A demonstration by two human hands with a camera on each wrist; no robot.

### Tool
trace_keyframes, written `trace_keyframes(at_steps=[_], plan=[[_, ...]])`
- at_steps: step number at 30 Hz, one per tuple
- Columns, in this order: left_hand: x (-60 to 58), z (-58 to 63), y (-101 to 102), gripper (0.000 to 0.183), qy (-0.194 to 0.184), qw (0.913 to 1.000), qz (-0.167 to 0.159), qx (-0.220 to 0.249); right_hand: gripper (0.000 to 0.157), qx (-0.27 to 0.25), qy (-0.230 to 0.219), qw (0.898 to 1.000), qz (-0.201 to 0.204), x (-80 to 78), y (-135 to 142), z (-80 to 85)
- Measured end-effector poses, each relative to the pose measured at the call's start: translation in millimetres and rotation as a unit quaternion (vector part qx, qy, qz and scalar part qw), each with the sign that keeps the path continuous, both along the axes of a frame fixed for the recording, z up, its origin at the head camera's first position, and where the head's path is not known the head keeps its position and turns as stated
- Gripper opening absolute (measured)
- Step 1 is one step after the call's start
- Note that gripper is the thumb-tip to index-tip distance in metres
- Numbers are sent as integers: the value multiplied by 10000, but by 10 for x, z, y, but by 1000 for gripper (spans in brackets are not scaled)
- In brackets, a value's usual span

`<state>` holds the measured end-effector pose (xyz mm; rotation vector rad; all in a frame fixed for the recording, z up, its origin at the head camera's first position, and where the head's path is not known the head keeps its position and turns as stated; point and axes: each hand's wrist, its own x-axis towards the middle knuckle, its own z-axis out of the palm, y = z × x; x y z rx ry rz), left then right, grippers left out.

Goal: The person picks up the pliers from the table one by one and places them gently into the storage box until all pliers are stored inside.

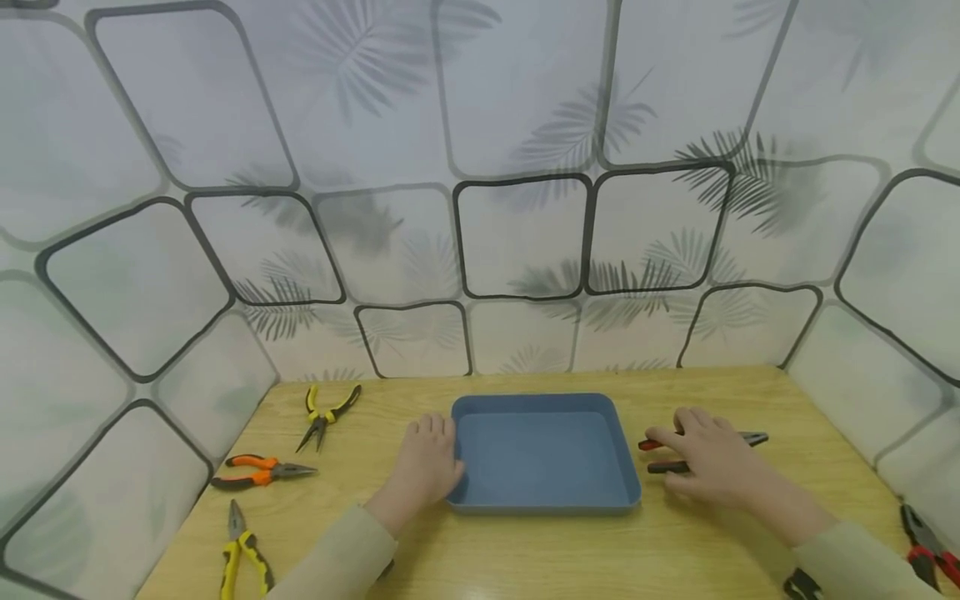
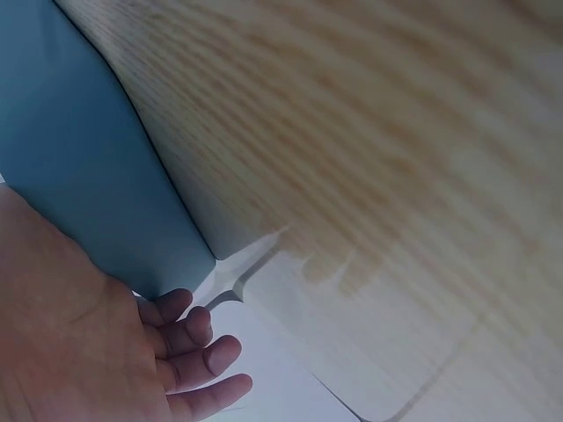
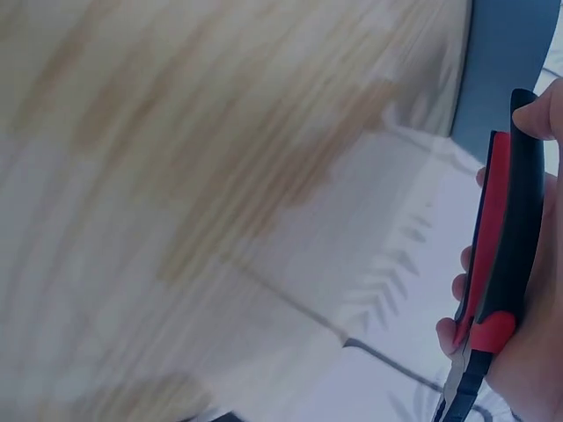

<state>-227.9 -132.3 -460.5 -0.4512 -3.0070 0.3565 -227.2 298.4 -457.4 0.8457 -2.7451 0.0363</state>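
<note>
My left hand (image 1: 427, 460) rests against the left side of a blue rectangular tray (image 1: 543, 510), with its thumb at the rim. In the left wrist view its fingers (image 2: 207, 352) are loosely bent near the tray's corner, round nothing. To the right of the tray, my right hand (image 1: 708, 458) holds pliers (image 1: 667, 467) with red and black handles. Their handles point toward the tray and their jaws away to the right. The right wrist view shows the thumb on the black handle and fingertips behind the red one. Nothing lies inside the tray.
Yellow-and-black pliers (image 1: 321, 421), orange-handled pliers (image 1: 262, 476) and another yellow-and-black pair (image 1: 238, 546) lie along the table's left side. Red-and-black pliers (image 1: 928, 548) and a dark object (image 1: 802, 585) are at the lower right. Patterned cloth (image 1: 517, 242) walls the wooden table (image 1: 525, 550).
</note>
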Motion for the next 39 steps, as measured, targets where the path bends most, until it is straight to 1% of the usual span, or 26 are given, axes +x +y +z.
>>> trace_keyframes(at_steps=[5,9,13,19,25,33,39], plan=[[-8,15,4,50,67,10000,-24,21,55,19,-83,10000,35,-35,-106,42],[-10,14,4,50,133,9999,-33,82,56,132,-246,9996,-102,-63,-165,83],[-17,-4,0,51,86,10000,-21,40,55,135,-356,9991,-197,-64,-186,134],[-27,-21,2,51,55,10000,-9,-14,53,75,-378,9991,-165,-55,-222,175],[-40,-49,6,53,69,10000,-4,-53,54,34,-350,9993,-118,-82,-298,195],[-24,-20,6,51,47,10000,37,-29,55,-62,-260,9996,-47,-131,-443,234],[-18,-11,4,56,-76,9999,46,-128,55,-74,-239,9997,-65,-166,-531,245]])
